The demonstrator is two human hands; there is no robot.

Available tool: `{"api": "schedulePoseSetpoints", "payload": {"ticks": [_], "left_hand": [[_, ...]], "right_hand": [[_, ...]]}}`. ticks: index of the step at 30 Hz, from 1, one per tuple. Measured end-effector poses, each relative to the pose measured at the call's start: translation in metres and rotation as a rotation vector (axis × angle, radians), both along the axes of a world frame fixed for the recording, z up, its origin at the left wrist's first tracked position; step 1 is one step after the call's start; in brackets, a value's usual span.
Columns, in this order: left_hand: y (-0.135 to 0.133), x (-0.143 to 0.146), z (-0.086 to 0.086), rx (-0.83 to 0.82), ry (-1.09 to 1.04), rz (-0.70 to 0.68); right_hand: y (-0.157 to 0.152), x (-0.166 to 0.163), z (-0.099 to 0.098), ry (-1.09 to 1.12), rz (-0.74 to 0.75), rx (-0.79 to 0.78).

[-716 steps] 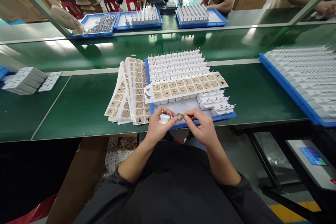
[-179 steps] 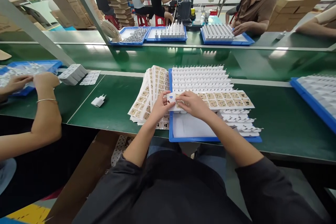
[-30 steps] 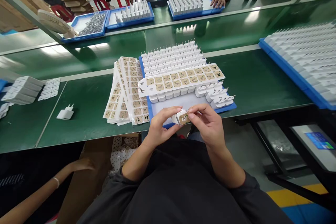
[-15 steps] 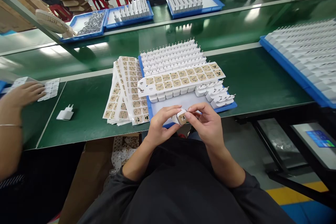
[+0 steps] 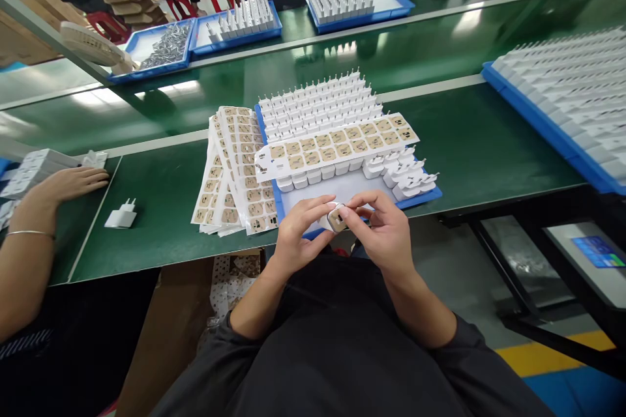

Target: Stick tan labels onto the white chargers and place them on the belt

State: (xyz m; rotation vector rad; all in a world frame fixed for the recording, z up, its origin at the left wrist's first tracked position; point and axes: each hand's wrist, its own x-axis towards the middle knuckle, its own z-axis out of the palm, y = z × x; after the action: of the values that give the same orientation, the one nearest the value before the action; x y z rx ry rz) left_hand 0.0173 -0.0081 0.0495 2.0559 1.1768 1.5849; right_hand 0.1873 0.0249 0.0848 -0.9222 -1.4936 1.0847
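Observation:
Just beyond my body, my left hand (image 5: 302, 232) is closed around a white plug charger (image 5: 328, 220). A tan sticker (image 5: 337, 217) covers the charger face turned up towards me. My right hand (image 5: 384, 229) grips the charger's right side, its thumb tip on the sticker's upper edge; the fingertips behind are partly hidden. Beyond both hands, a blue tray (image 5: 415, 201) holds rows of white chargers (image 5: 317, 104), pins up. Across them lies a sheet of tan stickers (image 5: 337, 145). More sticker sheets (image 5: 235, 172) are stacked left of the tray.
A lone charger (image 5: 120, 215) lies on the green bench (image 5: 161, 208) at left. Beside it rests a co-worker's hand (image 5: 73, 184), near white chargers (image 5: 36, 169). Another full blue tray (image 5: 542, 127) stands at right. Trays of parts (image 5: 166, 45) line the far side.
The co-worker's hand at left has moved right and lower along the bench. My two hands keep almost the same hold on the charger, the right thumb shifting slightly up and left.

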Motion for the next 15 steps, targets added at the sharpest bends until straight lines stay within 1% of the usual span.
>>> {"api": "schedulePoseSetpoints", "payload": {"ticks": [6,11,13,15], "left_hand": [[0.0005,0.0,-0.0009,0.02,0.004,0.017],[0.0,0.0007,-0.0016,0.005,-0.01,0.025],[-0.0008,0.0016,-0.0021,-0.013,-0.021,0.036],[-0.0015,0.0025,-0.0035,-0.04,-0.034,0.049]], "right_hand": [[-0.0013,-0.0024,0.0008,-0.03,-0.03,0.031],[-0.0006,-0.004,0.0008,-0.031,-0.032,0.054],[0.0,-0.0046,-0.0008,-0.034,-0.049,0.13],[-0.0004,-0.0034,-0.0032,-0.044,-0.086,0.29]]}}
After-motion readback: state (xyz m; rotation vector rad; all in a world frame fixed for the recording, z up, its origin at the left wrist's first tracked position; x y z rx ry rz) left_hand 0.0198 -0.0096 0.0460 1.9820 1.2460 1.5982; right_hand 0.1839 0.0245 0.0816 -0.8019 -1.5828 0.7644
